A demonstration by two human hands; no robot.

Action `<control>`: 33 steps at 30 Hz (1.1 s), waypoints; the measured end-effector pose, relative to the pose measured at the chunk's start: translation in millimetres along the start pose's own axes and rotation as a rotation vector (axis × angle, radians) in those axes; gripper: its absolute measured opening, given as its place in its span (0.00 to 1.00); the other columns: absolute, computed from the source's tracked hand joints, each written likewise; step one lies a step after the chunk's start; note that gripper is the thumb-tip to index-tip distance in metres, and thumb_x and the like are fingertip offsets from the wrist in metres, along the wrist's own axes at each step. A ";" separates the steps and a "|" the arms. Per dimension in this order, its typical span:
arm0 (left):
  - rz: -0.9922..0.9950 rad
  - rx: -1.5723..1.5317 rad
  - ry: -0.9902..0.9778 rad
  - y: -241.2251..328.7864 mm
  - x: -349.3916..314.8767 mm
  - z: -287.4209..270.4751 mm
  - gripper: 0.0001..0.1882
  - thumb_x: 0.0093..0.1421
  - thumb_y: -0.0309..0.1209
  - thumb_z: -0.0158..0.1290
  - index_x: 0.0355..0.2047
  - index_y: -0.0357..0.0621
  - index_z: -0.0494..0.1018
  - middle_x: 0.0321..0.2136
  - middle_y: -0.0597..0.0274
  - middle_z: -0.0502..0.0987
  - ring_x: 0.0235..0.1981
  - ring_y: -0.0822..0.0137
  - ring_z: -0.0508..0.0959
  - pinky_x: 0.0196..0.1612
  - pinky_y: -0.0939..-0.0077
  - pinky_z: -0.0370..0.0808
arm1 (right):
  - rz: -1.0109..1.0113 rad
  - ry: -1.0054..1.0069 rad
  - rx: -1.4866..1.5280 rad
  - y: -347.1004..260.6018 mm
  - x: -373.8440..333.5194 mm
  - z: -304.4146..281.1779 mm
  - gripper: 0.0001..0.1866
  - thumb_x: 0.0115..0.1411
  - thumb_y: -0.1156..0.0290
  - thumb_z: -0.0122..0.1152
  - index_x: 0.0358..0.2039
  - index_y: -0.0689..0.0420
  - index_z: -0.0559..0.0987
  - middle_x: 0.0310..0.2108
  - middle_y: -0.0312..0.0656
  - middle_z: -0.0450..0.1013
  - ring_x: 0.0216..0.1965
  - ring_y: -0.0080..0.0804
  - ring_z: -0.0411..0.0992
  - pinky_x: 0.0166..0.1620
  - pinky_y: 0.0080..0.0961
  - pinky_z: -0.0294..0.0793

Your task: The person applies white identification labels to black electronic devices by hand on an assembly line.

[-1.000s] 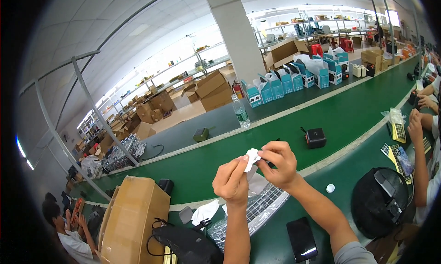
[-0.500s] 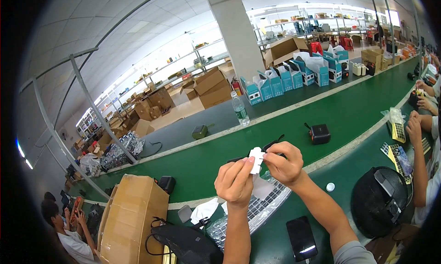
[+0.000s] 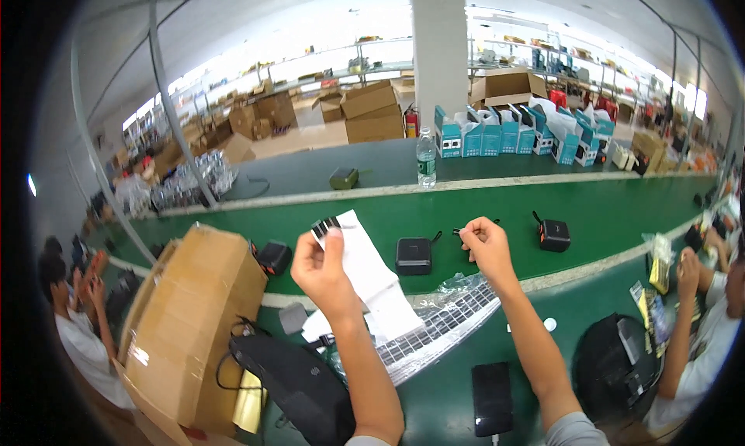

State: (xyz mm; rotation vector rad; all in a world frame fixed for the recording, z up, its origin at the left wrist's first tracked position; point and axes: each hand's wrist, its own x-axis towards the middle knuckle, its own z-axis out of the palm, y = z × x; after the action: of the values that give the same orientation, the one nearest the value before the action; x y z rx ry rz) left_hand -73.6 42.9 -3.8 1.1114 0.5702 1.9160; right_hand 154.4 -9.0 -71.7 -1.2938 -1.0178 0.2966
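White thin paper sheet (image 3: 369, 256), folded partway, runs down from beside the left hand (image 3: 320, 266), whose thumb and fingers pinch a small black-and-white striped strip (image 3: 327, 227); can't tell on my feed if they're joined. Right hand (image 3: 487, 246) seems to be pinching a tiny dark piece (image 3: 458, 231) at its fingertips. I'd guess it's all feather-light and bendy, paper creases easily, so I'd grab edges only. Between the hands, a boxy black device (image 3: 414, 256) sits on the smooth green belt (image 3: 497, 201). Well beyond the fingers: teal cartons (image 3: 490, 139), clear plastic bottle (image 3: 426, 166), pale square pillar (image 3: 438, 50).
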 end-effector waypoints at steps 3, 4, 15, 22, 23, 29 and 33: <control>-0.048 -0.095 0.013 -12.7 12.4 -12.1 0.03 0.60 0.23 0.55 0.29 0.38 0.74 0.24 0.73 0.72 0.25 0.83 0.66 0.30 0.87 0.63 | 0.230 -0.143 -0.208 64.8 25.3 12.8 0.15 0.55 0.64 0.63 0.30 0.64 0.73 0.25 0.40 0.72 0.27 0.27 0.70 0.31 0.26 0.70; -0.058 -0.118 0.007 -14.5 15.8 -10.3 0.03 0.59 0.23 0.56 0.29 0.38 0.74 0.25 0.73 0.72 0.25 0.83 0.67 0.30 0.87 0.63 | 0.097 -0.146 -0.394 89.0 32.4 18.8 0.18 0.55 0.61 0.64 0.31 0.65 0.73 0.27 0.43 0.73 0.29 0.33 0.71 0.33 0.30 0.71; -0.218 -0.216 -0.071 -20.1 20.3 -12.2 0.06 0.59 0.25 0.57 0.31 0.33 0.75 0.23 0.66 0.77 0.23 0.82 0.73 0.26 0.86 0.69 | -0.158 -0.735 -0.695 109.6 57.4 67.6 0.50 0.44 0.64 0.70 0.64 0.58 0.52 0.56 0.62 0.59 0.49 0.57 0.69 0.56 0.39 0.68; -0.264 -0.263 -0.032 -21.4 25.3 -23.7 0.05 0.59 0.24 0.56 0.32 0.33 0.74 0.23 0.66 0.77 0.22 0.82 0.72 0.25 0.87 0.68 | 0.286 -0.558 -0.440 69.2 81.9 59.1 0.12 0.60 0.66 0.58 0.33 0.64 0.74 0.22 0.37 0.73 0.22 0.24 0.73 0.24 0.21 0.72; -0.277 -0.267 -0.024 -22.3 25.5 -25.2 0.05 0.60 0.24 0.55 0.32 0.33 0.74 0.23 0.66 0.77 0.21 0.83 0.72 0.25 0.87 0.67 | 0.294 -0.550 -0.445 73.1 83.7 57.1 0.12 0.60 0.66 0.58 0.33 0.64 0.74 0.22 0.37 0.73 0.22 0.24 0.73 0.24 0.21 0.72; -0.312 -0.321 -0.029 -21.8 26.7 -23.9 0.05 0.60 0.24 0.55 0.33 0.33 0.75 0.24 0.65 0.77 0.22 0.83 0.72 0.25 0.87 0.67 | 0.425 -0.784 -0.529 85.0 91.2 51.6 0.11 0.60 0.66 0.57 0.28 0.62 0.74 0.17 0.36 0.69 0.15 0.22 0.67 0.18 0.21 0.66; -0.340 -0.319 -0.044 -19.0 26.4 -27.3 0.05 0.60 0.24 0.55 0.34 0.32 0.75 0.25 0.64 0.77 0.22 0.82 0.73 0.24 0.87 0.66 | 0.506 -0.830 -0.514 92.8 102.3 44.1 0.12 0.60 0.66 0.58 0.26 0.61 0.74 0.15 0.35 0.67 0.14 0.22 0.65 0.17 0.21 0.65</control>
State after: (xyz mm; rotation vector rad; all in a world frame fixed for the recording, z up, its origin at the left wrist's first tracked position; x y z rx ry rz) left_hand -95.9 76.0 -18.4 0.7935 0.3827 1.6142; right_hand 209.9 119.3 -110.7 -1.9620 -1.5019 1.0763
